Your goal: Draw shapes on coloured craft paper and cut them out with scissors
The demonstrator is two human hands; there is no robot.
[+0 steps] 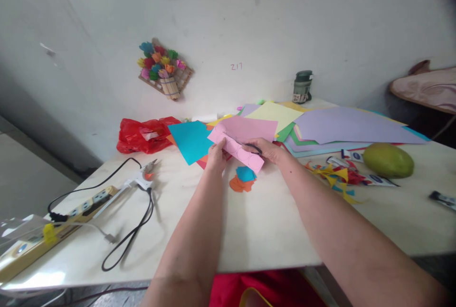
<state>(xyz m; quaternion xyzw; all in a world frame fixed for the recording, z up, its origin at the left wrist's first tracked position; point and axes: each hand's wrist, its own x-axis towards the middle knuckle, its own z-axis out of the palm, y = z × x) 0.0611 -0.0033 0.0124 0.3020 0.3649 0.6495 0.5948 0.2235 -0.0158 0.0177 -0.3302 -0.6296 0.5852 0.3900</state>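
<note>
A strip of pink paper (235,148) with round outlines drawn on it is pinched in my left hand (217,153), thumb on top. My right hand (266,149) is closed round dark-handled scissors (253,148), whose blades lie along the strip's upper edge. Just below the strip, small cut pieces of blue paper (245,174) and orange paper (241,184) lie in a little pile on the white table. Behind my hands rests a larger pink sheet (249,128), with a turquoise sheet (191,140) to its left.
A glue gun (144,176) and power strip (85,207) with cables occupy the left side. A red plastic bag (146,135) sits behind them. Rightward are stacked coloured sheets (349,124), paper scraps (337,176), tubes (379,181) and a green fruit (388,160). A bottle (302,87) stands behind.
</note>
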